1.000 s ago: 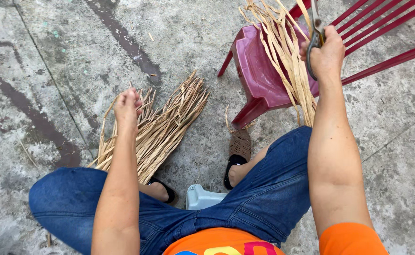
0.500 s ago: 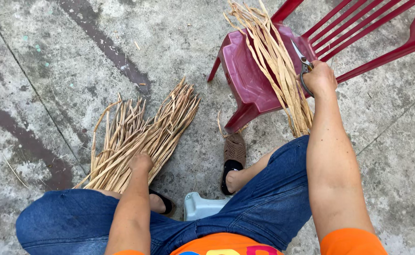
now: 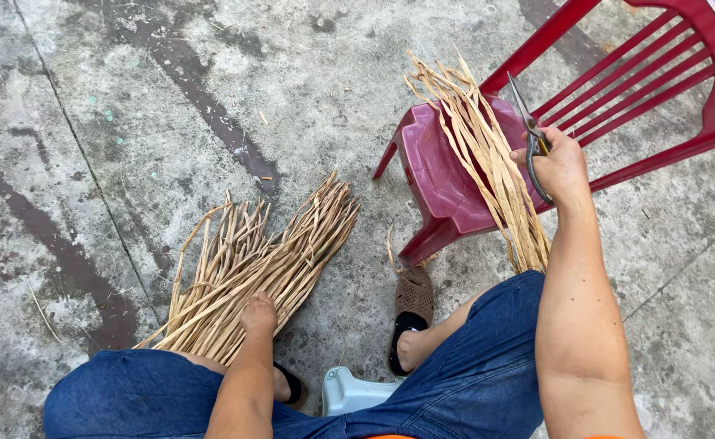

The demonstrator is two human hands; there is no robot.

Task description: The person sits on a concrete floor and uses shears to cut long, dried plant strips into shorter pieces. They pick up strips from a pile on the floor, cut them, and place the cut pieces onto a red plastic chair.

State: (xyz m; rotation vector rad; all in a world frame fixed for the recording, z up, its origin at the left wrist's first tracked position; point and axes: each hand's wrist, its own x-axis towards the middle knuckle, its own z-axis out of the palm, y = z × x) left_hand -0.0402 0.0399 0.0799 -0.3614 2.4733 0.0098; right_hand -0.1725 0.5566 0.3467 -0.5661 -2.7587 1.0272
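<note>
Head view showed the left hand [image 3: 258, 314] pressing down on dried reed strips [image 3: 252, 268] piled lower left on the concrete floor [image 3: 130, 97]; the right hand [image 3: 560, 167] gripped scissors [image 3: 528, 130] beside strips lying across a red plastic chair [image 3: 447, 179], upper right.

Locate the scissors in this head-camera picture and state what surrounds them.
The scissors are upper right, gripped in the right hand, blades pointing up, beside the dried strips lying across the red plastic chair.
</note>
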